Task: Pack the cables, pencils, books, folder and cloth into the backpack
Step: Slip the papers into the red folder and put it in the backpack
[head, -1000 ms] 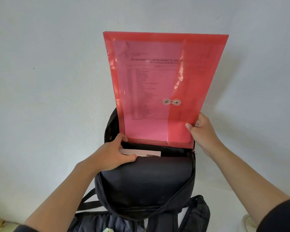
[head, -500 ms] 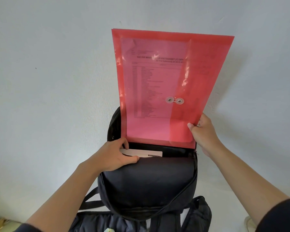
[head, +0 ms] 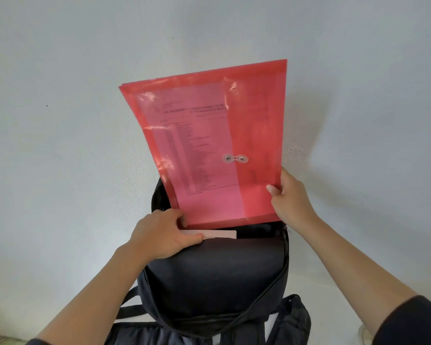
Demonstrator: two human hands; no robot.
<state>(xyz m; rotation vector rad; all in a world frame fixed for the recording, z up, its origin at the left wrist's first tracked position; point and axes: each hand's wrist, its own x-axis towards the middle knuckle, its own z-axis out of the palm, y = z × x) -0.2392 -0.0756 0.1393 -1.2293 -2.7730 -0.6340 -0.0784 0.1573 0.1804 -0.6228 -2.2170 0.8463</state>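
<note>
While the red plastic folder (head: 209,145) stands upright at 12 o'clock, its lower edge at the mouth of the black backpack (head: 217,277), the right hand (head: 289,197) pinches its 4 o'clock edge and the left hand (head: 162,235) curls over the bag's front rim at 9 o'clock, holding it open. The folder looks light, slick and bendy; a low grip on a side edge suits it. A pale book (head: 222,234) inside the opening may catch its bottom edge.
</note>
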